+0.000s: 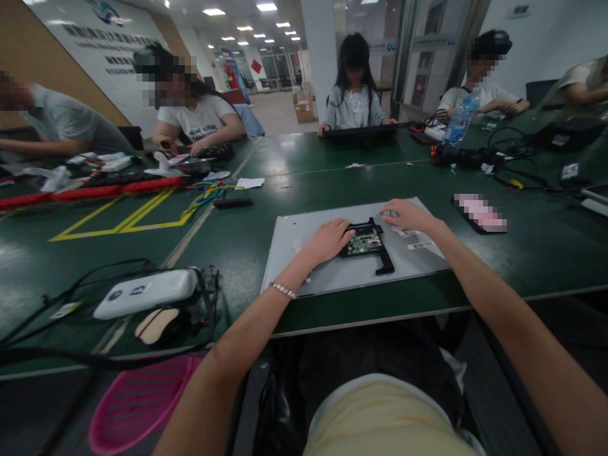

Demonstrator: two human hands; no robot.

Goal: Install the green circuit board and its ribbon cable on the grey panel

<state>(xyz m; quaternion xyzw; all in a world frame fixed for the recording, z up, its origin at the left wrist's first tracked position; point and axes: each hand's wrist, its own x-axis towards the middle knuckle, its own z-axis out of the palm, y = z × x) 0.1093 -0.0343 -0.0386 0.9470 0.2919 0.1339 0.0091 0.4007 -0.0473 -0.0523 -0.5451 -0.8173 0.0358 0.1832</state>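
While the left hand (pixel 329 241) lies palm down with its fingers loosely spread against the left edge of a black bracket (pixel 375 250) that frames a small green circuit board (pixel 363 242), the right hand (pixel 407 215) rests flat just beyond the bracket's upper right corner — neither hand grips anything. Bracket and board sit on a grey panel (pixel 327 275) lying flat near the front edge of the green table (pixel 237 244). Farther out lie a white device (pixel 145 292) among black cables at left, a black phone (pixel 232 203) — and other people sit working along the far side.
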